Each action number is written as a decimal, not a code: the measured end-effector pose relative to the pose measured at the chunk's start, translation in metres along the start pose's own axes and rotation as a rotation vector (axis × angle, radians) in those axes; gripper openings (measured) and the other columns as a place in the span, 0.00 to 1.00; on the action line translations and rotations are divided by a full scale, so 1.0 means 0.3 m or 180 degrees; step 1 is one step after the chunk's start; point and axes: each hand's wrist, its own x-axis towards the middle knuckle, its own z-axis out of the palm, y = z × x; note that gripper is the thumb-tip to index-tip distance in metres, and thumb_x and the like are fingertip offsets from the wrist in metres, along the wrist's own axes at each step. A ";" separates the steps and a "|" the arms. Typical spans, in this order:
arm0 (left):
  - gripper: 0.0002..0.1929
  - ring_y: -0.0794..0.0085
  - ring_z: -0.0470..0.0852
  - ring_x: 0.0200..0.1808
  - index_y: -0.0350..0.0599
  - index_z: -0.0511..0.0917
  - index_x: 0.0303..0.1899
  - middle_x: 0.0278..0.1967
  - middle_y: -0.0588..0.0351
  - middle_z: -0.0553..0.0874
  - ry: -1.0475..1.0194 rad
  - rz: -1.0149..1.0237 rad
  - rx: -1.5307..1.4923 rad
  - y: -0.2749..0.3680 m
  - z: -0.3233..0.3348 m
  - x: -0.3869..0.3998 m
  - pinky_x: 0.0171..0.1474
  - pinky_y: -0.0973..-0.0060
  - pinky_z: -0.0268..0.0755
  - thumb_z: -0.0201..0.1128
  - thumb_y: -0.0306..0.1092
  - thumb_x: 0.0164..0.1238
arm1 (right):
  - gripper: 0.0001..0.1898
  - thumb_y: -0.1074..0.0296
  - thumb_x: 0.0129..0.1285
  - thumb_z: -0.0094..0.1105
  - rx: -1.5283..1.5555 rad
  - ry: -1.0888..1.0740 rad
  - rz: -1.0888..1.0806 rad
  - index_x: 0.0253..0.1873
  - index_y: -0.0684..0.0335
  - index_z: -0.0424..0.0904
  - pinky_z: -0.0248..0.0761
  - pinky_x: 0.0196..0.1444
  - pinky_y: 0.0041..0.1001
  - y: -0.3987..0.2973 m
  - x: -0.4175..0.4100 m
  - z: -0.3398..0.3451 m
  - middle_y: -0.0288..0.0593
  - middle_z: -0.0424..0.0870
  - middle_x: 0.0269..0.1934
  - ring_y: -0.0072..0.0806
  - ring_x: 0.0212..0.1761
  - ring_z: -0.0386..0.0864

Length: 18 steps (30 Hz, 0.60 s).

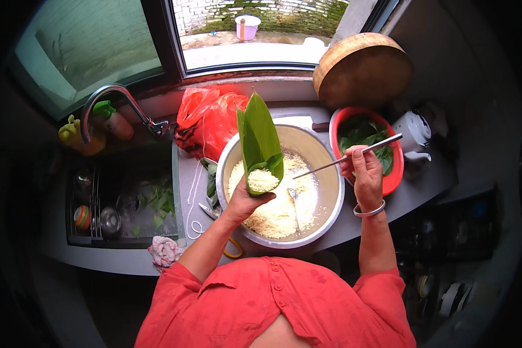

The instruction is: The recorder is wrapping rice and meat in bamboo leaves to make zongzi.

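My left hand (245,202) holds a cone of long green leaves (261,135) above a metal basin (338,195). White rice grains (262,180) fill the cone's mouth, and the leaf tips point away from me. Between the thumb and fingers of my right hand (366,178) is a thin metal chopstick (330,164). Its lower tip points down over the basin, apart from the cone. Loose rice (267,219) covers much of the basin's bottom, where a spoon (294,206) lies partly in the grains.
Right of the basin, a red bowl (398,176) contains green leaves; a white kettle (411,128) stands beyond. A round wooden board (363,71) leans by the window. Left are a red plastic bag (219,124), white string (193,187), scissors (209,212), a cloth (164,251) and a sink (176,191).
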 end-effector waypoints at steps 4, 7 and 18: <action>0.28 0.79 0.76 0.51 0.45 0.72 0.56 0.49 0.64 0.80 -0.0174 0.0136 -0.0125 -0.010 0.037 0.002 0.54 0.77 0.70 0.70 0.18 0.51 | 0.11 0.63 0.72 0.49 0.0093 -0.0161 -0.0301 0.42 0.64 0.76 0.70 0.30 0.16 -0.111 0.015 0.095 0.34 0.78 0.26 0.15 0.27 0.75; 0.29 0.78 0.76 0.51 0.45 0.72 0.56 0.49 0.64 0.79 -0.0351 0.0025 -0.0175 0.016 0.085 0.010 0.54 0.77 0.70 0.71 0.19 0.51 | 0.10 0.66 0.70 0.52 -0.0673 -0.0633 -0.0324 0.41 0.69 0.75 0.69 0.27 0.21 -0.044 -0.002 0.169 0.38 0.79 0.22 0.20 0.23 0.77; 0.32 0.78 0.75 0.54 0.46 0.68 0.60 0.52 0.63 0.78 -0.0449 -0.0084 -0.0143 0.039 0.072 0.002 0.58 0.75 0.68 0.70 0.18 0.52 | 0.10 0.67 0.70 0.51 -0.0824 -0.1091 -0.0341 0.39 0.69 0.75 0.71 0.26 0.21 -0.025 0.022 0.253 0.39 0.80 0.21 0.19 0.21 0.77</action>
